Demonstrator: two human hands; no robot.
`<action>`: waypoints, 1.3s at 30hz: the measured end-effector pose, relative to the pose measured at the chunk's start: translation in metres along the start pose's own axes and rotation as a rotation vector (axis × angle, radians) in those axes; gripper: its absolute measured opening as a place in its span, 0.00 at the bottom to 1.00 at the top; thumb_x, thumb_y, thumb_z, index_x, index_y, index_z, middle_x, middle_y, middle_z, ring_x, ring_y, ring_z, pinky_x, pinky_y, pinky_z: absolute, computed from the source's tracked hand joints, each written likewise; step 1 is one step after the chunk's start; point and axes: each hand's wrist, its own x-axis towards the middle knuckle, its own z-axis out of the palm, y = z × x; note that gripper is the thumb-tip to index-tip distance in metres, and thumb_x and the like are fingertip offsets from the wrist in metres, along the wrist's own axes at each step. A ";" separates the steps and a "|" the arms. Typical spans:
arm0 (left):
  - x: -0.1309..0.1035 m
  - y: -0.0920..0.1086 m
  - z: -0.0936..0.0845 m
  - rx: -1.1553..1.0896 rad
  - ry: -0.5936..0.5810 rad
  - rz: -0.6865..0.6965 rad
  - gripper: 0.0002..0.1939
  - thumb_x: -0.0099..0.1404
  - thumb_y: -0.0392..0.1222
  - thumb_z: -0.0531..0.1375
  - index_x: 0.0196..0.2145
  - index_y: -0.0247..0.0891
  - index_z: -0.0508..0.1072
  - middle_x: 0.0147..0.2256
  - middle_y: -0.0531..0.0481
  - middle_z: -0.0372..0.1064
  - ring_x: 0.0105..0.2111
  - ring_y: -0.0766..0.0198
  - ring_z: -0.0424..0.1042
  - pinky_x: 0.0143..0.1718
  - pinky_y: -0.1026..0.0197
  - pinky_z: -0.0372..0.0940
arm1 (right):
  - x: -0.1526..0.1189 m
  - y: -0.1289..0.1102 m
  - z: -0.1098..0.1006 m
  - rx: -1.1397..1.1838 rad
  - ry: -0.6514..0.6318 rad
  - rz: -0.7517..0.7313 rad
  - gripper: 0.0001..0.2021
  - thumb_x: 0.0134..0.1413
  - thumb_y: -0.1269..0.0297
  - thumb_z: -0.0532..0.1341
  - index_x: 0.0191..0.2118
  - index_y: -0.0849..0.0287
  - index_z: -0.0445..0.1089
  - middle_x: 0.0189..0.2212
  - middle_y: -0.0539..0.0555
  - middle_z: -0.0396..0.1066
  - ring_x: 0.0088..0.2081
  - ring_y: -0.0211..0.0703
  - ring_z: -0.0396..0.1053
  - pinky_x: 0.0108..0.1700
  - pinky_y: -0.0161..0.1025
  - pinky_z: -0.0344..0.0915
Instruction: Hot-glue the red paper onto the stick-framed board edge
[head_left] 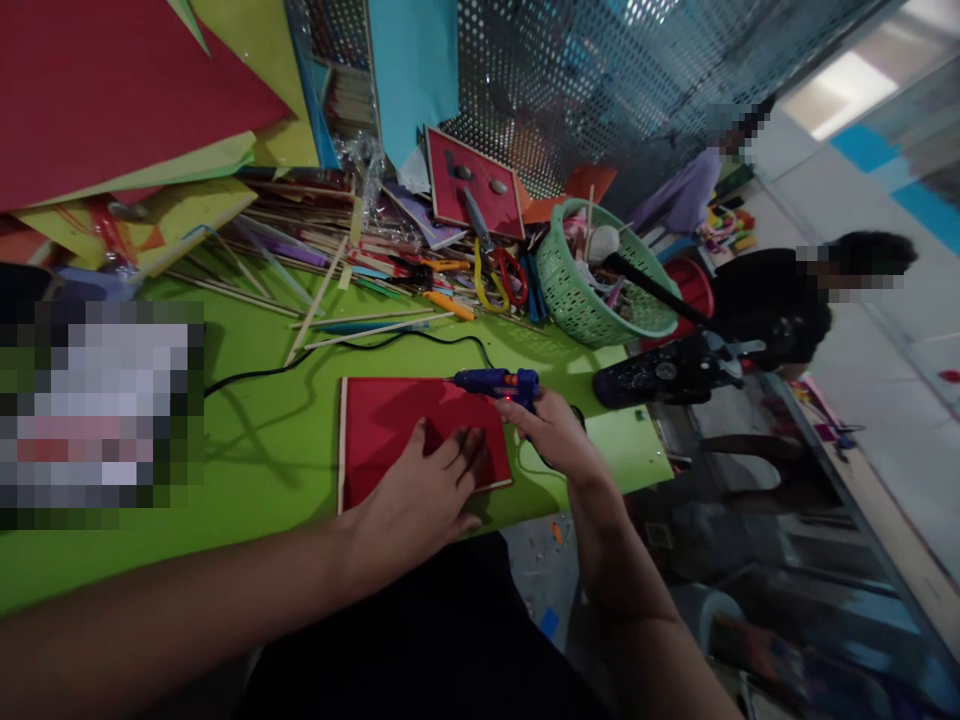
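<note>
Flat on the red card (390,425) the left hand (424,490) is spread; just beyond its far-right corner, the glue gun (495,381) is gripped by the right hand (551,432), barrel pointing left along the far edge.

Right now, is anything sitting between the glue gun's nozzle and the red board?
Nothing visible does. The right hand holds the blue glue gun at the red board's far edge, nozzle over the board, while the left hand lies flat on its near part, clear of the nozzle.
</note>
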 end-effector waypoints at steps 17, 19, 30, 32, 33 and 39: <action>0.000 0.000 -0.003 -0.008 -0.010 -0.011 0.32 0.72 0.60 0.56 0.63 0.36 0.71 0.66 0.35 0.65 0.62 0.45 0.66 0.62 0.33 0.60 | -0.003 0.001 -0.001 0.008 0.007 0.012 0.22 0.62 0.45 0.60 0.42 0.59 0.78 0.27 0.51 0.72 0.32 0.45 0.69 0.34 0.38 0.63; 0.000 0.000 -0.002 -0.006 -0.003 -0.014 0.32 0.72 0.60 0.55 0.63 0.36 0.71 0.66 0.35 0.65 0.62 0.45 0.66 0.62 0.33 0.60 | -0.002 -0.001 0.000 0.015 0.001 0.006 0.21 0.62 0.45 0.60 0.42 0.59 0.78 0.26 0.52 0.72 0.32 0.46 0.70 0.34 0.38 0.63; 0.001 0.000 -0.003 -0.018 -0.011 -0.012 0.32 0.72 0.59 0.55 0.63 0.34 0.70 0.67 0.36 0.63 0.62 0.45 0.65 0.62 0.31 0.61 | -0.004 0.008 -0.005 -0.006 0.033 0.033 0.22 0.61 0.43 0.60 0.35 0.60 0.77 0.24 0.51 0.71 0.32 0.47 0.70 0.34 0.38 0.63; 0.002 0.000 -0.003 -0.020 -0.008 -0.013 0.32 0.72 0.59 0.55 0.64 0.34 0.70 0.67 0.36 0.63 0.62 0.45 0.65 0.62 0.30 0.61 | -0.004 0.008 -0.004 -0.002 0.035 0.026 0.22 0.61 0.44 0.60 0.34 0.60 0.76 0.24 0.51 0.70 0.32 0.47 0.70 0.35 0.38 0.64; 0.002 0.000 -0.003 -0.020 -0.005 -0.015 0.32 0.72 0.60 0.55 0.64 0.34 0.70 0.67 0.36 0.63 0.62 0.45 0.65 0.61 0.30 0.61 | -0.004 0.007 -0.005 -0.005 0.035 0.026 0.21 0.60 0.44 0.60 0.33 0.59 0.76 0.23 0.51 0.70 0.32 0.47 0.70 0.35 0.38 0.64; 0.002 0.001 -0.004 -0.005 -0.019 -0.024 0.31 0.72 0.59 0.56 0.63 0.36 0.71 0.67 0.37 0.63 0.62 0.44 0.65 0.62 0.31 0.60 | -0.006 0.010 -0.009 -0.027 0.045 0.054 0.20 0.60 0.46 0.60 0.30 0.59 0.75 0.20 0.50 0.67 0.31 0.46 0.69 0.34 0.38 0.63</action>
